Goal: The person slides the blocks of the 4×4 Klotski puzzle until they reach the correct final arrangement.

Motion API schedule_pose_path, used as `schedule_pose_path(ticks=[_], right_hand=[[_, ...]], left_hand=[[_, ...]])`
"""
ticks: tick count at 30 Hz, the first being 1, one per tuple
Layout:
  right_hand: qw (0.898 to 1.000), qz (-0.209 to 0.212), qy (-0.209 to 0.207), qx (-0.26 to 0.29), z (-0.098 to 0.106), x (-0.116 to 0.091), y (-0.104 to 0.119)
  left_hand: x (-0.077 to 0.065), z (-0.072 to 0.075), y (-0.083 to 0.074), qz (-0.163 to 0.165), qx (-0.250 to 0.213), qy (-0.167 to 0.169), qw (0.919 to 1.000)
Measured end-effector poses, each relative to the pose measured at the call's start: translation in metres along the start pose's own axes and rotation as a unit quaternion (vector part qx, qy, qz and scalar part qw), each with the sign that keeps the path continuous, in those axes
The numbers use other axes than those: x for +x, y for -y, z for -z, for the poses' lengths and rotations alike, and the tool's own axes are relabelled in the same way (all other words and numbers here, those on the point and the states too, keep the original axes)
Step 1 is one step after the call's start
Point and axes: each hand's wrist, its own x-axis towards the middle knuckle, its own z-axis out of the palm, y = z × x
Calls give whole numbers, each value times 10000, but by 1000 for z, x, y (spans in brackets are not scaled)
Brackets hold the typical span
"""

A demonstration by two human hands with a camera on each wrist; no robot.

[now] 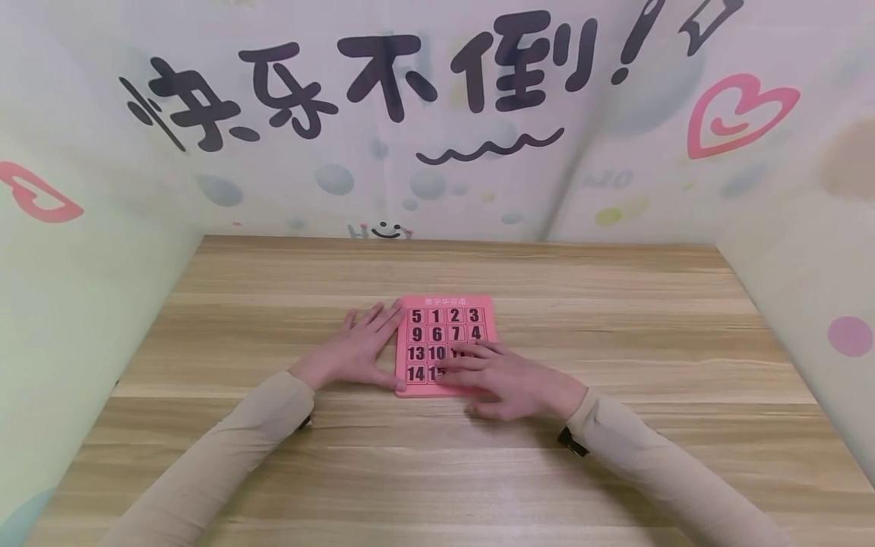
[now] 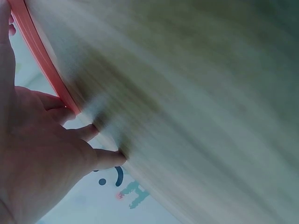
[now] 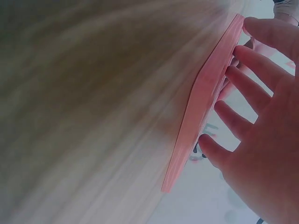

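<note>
A pink number sliding puzzle lies flat on the wooden table, its black-numbered tiles set in rows. Readable are 5, 1, 2, 3 across the far row and 9, 6, 7, 4 below it. My left hand is spread along the left side, thumb at the near corner and index finger at the far corner. Over the puzzle's lower right part my right hand reaches with its fingers extended, hiding several tiles. In the right wrist view, those fingertips are right at the puzzle's top face.
The wooden table extends around the puzzle on all sides. Behind it stands a white printed backdrop with large black characters, and similar pale panels flank the left and right edges.
</note>
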Motion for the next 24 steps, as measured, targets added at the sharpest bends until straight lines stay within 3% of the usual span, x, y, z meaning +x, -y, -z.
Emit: schedule_pose_path(ticks=[24], right_hand=[[10000, 22, -5, -42, -2, -10, -5]], left_hand=[[1, 1, -1, -5, -74, 3, 10000]])
